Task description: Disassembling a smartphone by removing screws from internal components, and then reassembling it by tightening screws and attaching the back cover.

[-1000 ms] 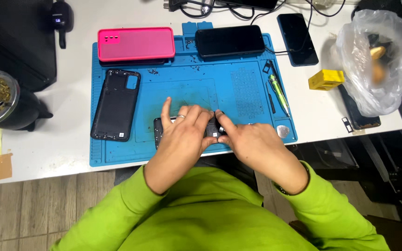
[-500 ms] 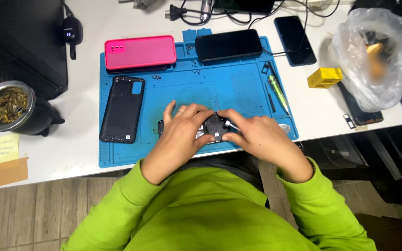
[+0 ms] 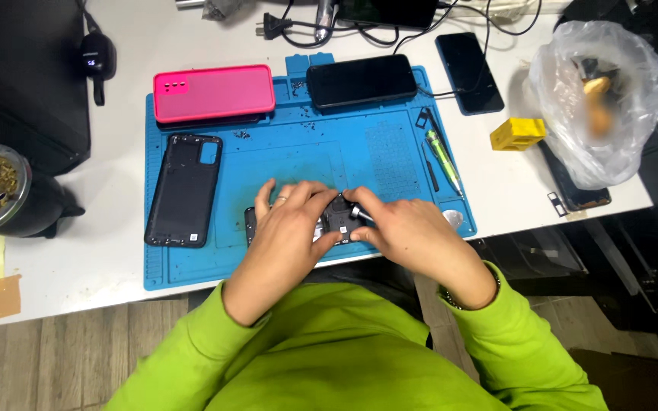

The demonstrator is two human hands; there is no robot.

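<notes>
Both hands have stayed put: the left hand (image 3: 287, 228) presses the open phone (image 3: 336, 217) down, the right hand (image 3: 405, 232) fingers pinch a small tool (image 3: 361, 214).

Hands (image 3: 344, 228) hide most of the opened phone (image 3: 336, 217).

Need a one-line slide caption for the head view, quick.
Both hands, left hand and right hand, work on an opened dark phone lying on a blue rubber repair mat.

The opened dark phone (image 3: 334, 221) lies flat on the blue mat's (image 3: 283, 152) near edge — mostly covered.
</notes>
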